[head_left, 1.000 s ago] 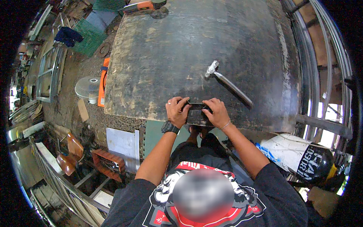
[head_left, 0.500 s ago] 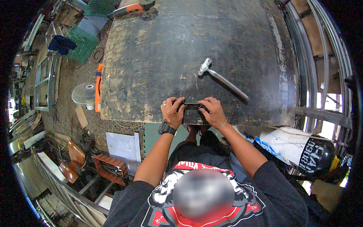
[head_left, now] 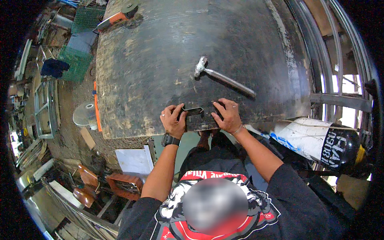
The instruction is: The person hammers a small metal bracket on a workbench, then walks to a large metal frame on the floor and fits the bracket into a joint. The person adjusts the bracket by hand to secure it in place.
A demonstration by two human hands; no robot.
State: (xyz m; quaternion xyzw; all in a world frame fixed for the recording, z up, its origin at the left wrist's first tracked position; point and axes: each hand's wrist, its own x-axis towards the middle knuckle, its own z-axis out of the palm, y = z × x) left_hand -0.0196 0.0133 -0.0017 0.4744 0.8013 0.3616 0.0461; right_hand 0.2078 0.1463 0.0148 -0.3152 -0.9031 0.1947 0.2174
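Observation:
Near the front edge of the dark, worn tabletop [head_left: 152, 60], my left hand [head_left: 174, 121] pinches the left end of a small black bent metal bracket [head_left: 194, 111]. The bracket's right end, with its short bent lip, stands free. My right hand [head_left: 229, 117] is a little to the right of it, thumb and fingers apart, touching the tabletop and holding nothing. Beyond both hands lies a silver metal hammer [head_left: 230, 82], its head at the upper left and its handle slanting down to the right.
An orange angle grinder [head_left: 116, 18] lies at the table's far left corner. Left of the table stand a fan [head_left: 85, 115] and green wire mesh [head_left: 75, 64]. A black-and-white gas cylinder [head_left: 308, 140] lies at right, below long metal profiles [head_left: 318, 52].
My right hand has let go of the bracket's right end and moved aside, its fingers spreading. The left hand keeps hold, and the bracket is now tilted. The whole view has turned slightly.

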